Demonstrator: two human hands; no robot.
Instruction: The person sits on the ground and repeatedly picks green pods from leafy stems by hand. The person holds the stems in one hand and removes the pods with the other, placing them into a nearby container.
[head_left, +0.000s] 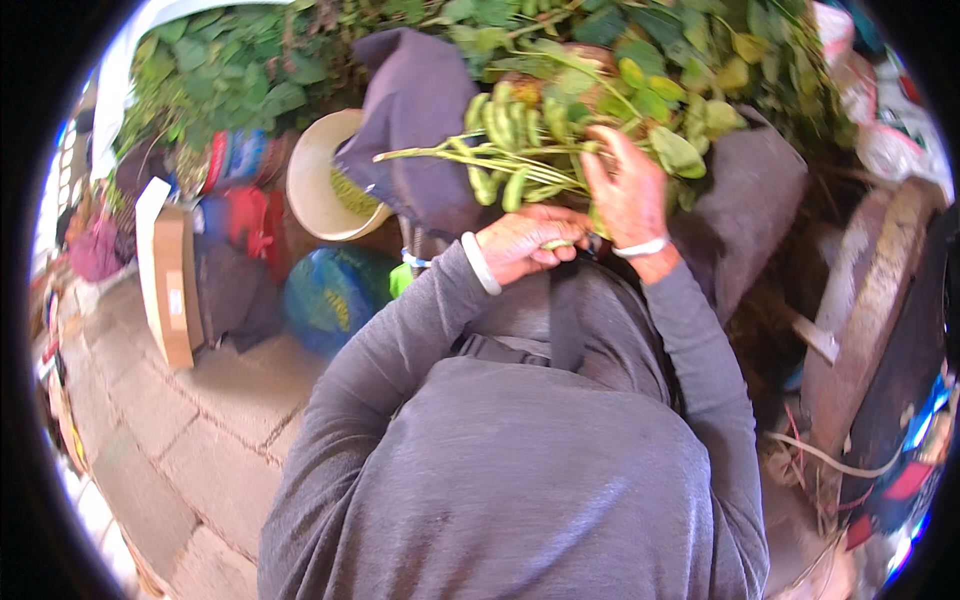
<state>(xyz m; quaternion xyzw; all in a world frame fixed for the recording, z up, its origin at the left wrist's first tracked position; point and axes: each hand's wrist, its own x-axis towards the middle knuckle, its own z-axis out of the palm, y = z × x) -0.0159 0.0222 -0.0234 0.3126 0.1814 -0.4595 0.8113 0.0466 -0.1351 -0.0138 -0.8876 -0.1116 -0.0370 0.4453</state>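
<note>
A cut bean stalk (435, 150) with several plump green pods (506, 124) lies across my lap, its bare stem end pointing left. My right hand (628, 191) is at the leafy side of this stalk, thumb and fingers curled around its stems. Just below and to the left, my left hand (529, 236) is closed, with a green pod (556, 244) showing between its fingers. Both wrists wear a pale bangle. The fingers of the two hands nearly meet, and what lies between them is partly hidden.
A white bucket (306, 176) holding small green pieces (350, 193) stands left of my knee. Heaped leafy plants (247, 67) fill the far side. A cardboard box (174, 285) and a blue round bundle (328, 296) rest on the paving. Worn wood (874, 300) stands at right.
</note>
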